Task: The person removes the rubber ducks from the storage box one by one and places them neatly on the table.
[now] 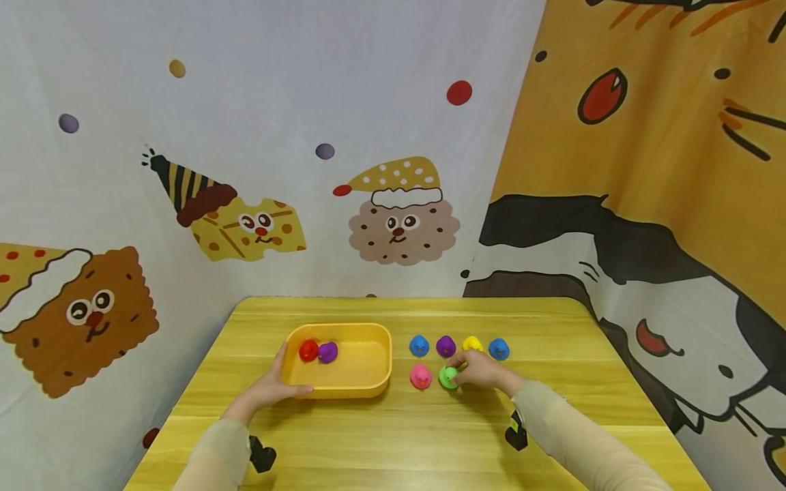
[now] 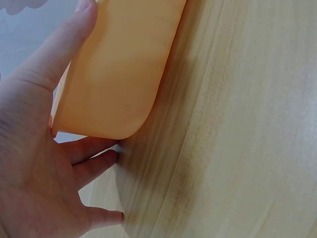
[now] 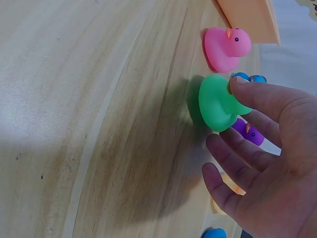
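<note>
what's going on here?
A person's right hand has its fingers on a green duck, while the left hand rests against the near-left corner of a yellow tub. Inside are a red toy and a purple toy. On the table, right of the tub, a pink duck sits beside the green one; behind are a blue duck, purple duck, yellow duck and second blue duck.

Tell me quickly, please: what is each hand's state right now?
Left hand: open, touching the yellow container.
Right hand: pinching the green duck.
</note>
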The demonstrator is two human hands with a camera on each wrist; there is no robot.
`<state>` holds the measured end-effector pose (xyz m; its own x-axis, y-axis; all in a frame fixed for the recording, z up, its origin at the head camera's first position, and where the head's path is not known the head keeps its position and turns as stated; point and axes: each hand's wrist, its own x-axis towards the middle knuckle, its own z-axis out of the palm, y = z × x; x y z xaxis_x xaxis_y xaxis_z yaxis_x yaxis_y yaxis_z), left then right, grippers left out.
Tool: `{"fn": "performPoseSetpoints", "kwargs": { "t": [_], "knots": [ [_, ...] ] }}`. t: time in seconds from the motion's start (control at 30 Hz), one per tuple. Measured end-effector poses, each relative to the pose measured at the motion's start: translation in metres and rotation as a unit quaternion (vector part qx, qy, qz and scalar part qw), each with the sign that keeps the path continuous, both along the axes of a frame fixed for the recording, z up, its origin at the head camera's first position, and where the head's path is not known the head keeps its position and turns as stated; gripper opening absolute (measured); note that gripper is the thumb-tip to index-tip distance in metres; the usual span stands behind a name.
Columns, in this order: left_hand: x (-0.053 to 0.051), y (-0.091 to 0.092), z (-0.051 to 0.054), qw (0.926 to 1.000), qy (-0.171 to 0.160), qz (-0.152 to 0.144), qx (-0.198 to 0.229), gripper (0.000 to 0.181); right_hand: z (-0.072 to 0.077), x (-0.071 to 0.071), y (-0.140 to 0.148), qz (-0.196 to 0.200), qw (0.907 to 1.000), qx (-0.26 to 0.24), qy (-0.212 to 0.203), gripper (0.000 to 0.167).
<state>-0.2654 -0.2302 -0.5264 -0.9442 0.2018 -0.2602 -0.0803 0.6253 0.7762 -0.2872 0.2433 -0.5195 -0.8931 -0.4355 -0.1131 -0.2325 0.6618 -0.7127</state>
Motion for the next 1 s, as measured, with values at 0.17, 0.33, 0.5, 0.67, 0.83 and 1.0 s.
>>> {"fn": "performPoseSetpoints", "kwargs": {
  "t": [0.17,0.33,0.5,0.67,0.83,1.0],
  "knots": [
    [0.0004,0.0014,0.0022,1.0000,-0.002,0.000,0.005,0.129,-0.0027,0.0002,0.0011,-0.008,0.9999,-0.005,-0.007,0.033],
    [-0.0012,0.0012,0.0014,0.9999,0.001,-0.003,0.011,0.129,-0.0037,0.0000,0.0016,-0.011,0.9998,-0.007,-0.017,0.032],
    [-0.0010,0.0007,0.0018,1.0000,0.000,0.000,0.002,0.129,-0.0039,0.0001,0.0014,-0.006,0.9998,-0.013,-0.016,0.032],
    [-0.0010,0.0008,0.0024,1.0000,0.000,0.003,-0.002,0.129,-0.0041,0.0009,0.0008,0.001,0.9998,-0.013,-0.013,0.030],
    [-0.0017,0.0006,0.0008,1.0000,-0.002,0.003,0.002,0.129,-0.0048,0.0005,0.0004,-0.002,0.9998,-0.013,-0.014,0.029],
    [-0.0004,0.0004,0.0004,1.0000,-0.001,0.004,0.005,0.129,-0.0072,-0.0004,0.0012,-0.008,0.9998,-0.012,-0.013,0.030]
  ]
}}
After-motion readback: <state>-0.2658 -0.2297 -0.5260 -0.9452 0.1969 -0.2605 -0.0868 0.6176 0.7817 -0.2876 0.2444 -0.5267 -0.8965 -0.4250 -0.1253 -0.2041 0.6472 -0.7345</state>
